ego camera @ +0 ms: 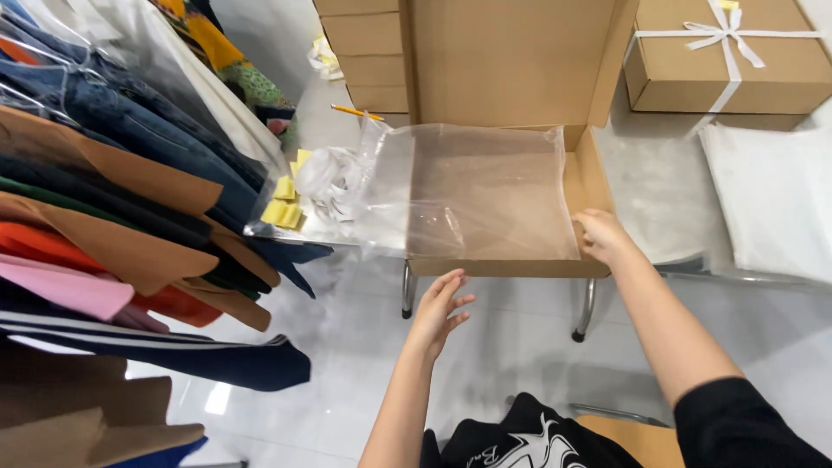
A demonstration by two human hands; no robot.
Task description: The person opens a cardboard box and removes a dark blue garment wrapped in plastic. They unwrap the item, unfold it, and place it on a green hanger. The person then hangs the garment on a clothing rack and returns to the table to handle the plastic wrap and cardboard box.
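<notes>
Count on inspection: one open cardboard box [520, 165] at centre, lid raised toward twelve o'clock; one clear plastic bag [468, 195] lying across it; one closed box tied with white ribbon [724, 61] at two o'clock; one stack of flat cardboard boxes [364, 56] at eleven o'clock, at least four visible; one pencil [355, 112] beside that stack; one cluster of yellow sticky notes [284, 204] at nine o'clock, number not discernible; two hands, left hand [440, 308] and right hand [602, 236], at six and four o'clock; hanging garments [113, 217] at nine o'clock, too overlapped to count.

An open brown cardboard box [589, 186] sits at the table edge, clear plastic bag [472, 191] draped across it.
</notes>
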